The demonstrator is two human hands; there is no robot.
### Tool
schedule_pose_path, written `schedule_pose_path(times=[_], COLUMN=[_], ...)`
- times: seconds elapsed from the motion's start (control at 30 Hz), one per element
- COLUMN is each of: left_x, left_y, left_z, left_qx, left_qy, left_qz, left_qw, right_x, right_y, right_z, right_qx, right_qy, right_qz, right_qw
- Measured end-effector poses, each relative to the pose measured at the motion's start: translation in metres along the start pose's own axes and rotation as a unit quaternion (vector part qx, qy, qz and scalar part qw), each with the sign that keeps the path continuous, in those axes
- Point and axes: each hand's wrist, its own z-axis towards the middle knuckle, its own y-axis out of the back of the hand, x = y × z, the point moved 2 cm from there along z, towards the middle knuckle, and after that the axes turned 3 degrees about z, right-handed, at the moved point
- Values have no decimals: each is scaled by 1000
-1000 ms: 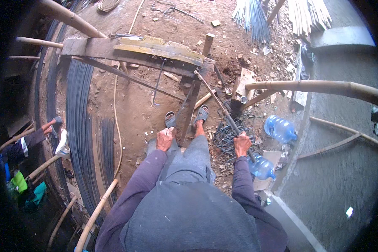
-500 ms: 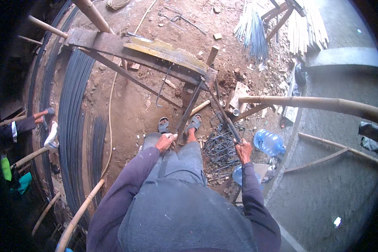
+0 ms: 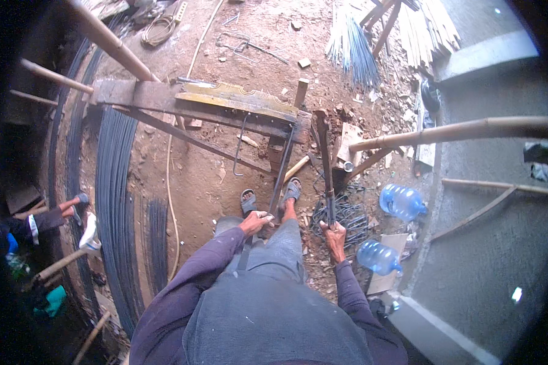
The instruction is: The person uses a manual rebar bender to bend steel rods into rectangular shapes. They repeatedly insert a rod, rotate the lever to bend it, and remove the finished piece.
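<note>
My left hand is closed around a thin dark steel rod, which slants up to the right end of a wooden bench beam. My right hand grips the lower end of a long steel lever. The lever stands nearly upright, its top just right of the beam's end and apart from it. A yellow-faced board lies along the beam. From the beam hangs a hook-shaped bent rod. Below the lever, a heap of bent steel stirrups lies on the ground.
Long steel bars lie on the left. Two blue water jugs rest on the right, near a bamboo pole. A wooden-handled tool lies beyond my feet. At far left, another person's leg shows.
My right hand has swung the lever leftward and nearer my body; its top has come away from the beam's end. My left hand still holds the rod. The view has shifted slightly.
</note>
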Motion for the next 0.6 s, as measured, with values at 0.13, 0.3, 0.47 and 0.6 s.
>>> schedule_pose_path(times=[0.13,0.3,0.47,0.6], left_x=[-4,-31,-107,-155], left_y=[48,144,169,149], left_z=[4,39,86,75], left_qx=[9,-312,-352,-292], left_qy=[-8,-29,-241,-152], left_qz=[-85,-147,-27,-60], left_qw=[996,938,904,942], right_x=[36,40,32,36], right_y=[-9,-47,-104,-115], right_z=[-14,-6,24,25], right_qx=[75,106,42,6], right_qy=[-18,-65,-25,6], right_qz=[50,210,94,184], right_qw=[996,970,994,983])
